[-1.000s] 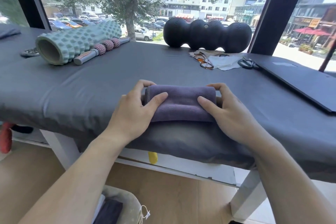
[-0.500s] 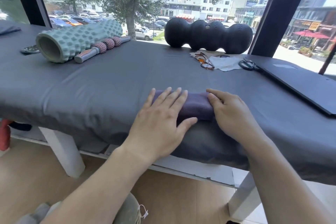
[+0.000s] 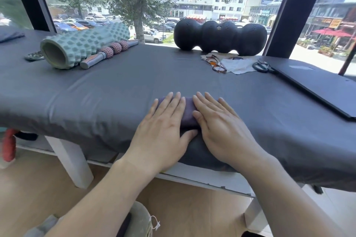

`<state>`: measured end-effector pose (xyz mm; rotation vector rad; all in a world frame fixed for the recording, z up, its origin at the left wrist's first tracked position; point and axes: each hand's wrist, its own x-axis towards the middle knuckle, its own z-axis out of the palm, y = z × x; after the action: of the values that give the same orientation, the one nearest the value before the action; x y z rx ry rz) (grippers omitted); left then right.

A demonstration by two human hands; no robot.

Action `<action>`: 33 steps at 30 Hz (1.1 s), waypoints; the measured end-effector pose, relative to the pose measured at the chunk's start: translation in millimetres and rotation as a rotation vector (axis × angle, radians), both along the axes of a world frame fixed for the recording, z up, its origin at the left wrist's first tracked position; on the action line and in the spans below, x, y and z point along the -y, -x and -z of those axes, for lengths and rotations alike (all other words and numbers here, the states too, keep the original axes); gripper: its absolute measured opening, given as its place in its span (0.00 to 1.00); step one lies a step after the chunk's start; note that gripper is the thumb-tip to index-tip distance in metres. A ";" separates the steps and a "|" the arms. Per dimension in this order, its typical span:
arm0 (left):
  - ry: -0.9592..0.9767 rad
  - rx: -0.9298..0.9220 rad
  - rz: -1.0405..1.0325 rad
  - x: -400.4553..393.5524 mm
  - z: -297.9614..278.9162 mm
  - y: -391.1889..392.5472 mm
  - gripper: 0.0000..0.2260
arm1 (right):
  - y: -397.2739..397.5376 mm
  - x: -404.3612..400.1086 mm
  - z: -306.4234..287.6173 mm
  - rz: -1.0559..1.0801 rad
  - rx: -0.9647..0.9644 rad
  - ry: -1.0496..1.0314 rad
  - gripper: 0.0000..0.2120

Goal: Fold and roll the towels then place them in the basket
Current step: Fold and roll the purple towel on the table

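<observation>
**Two flat hands press the towel roll near the table edge**

Both hands lie on top of the purple towel (image 3: pixel 187 111), which sits on the grey sheet (image 3: pixel 115 90) of the table, close to the near edge and directly in front of the person. The left hand (image 3: pixel 163 131) covers the left part of the towel and the right hand (image 3: pixel 217 129) covers the right part. The fingers of both hands are straight and spread a little, palms down; they do not curl around the cloth and they do not pinch it. Only a narrow strip of towel shows between the two hands, so I cannot tell how tight the roll is.

I judge that the hands are flat because a roll of cloth is best driven or firmed by the palms: even pressure along its length keeps the ends level and stops the layers from sliding sideways. The place near the edge keeps the arms relaxed and the work close to the body.

At the bottom of the view, under the table, a pale fabric basket (image 3: pixel 140 221) stands on the floor. It is probably set there so the finished roll can go straight down into it.

The green foam roller (image 3: pixel 84 44), the black peanut-shaped roller (image 3: pixel 219 37), the glasses (image 3: pixel 216 63) and the scissors (image 3: pixel 263 66) stay at the far side, well apart from the towel.
</observation>
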<state>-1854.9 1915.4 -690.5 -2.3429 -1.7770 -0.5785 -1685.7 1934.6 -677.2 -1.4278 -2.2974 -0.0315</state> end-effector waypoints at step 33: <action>-0.010 0.087 -0.054 8.4 14.5 0.4 0.39 | -12.7 4.1 -16.2 0.282 -0.488 0.327 0.40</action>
<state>-1855.3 1907.1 -705.0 -2.2884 -1.8627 -0.6896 -1673.0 1930.5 -661.0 -1.6843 -1.7458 0.5670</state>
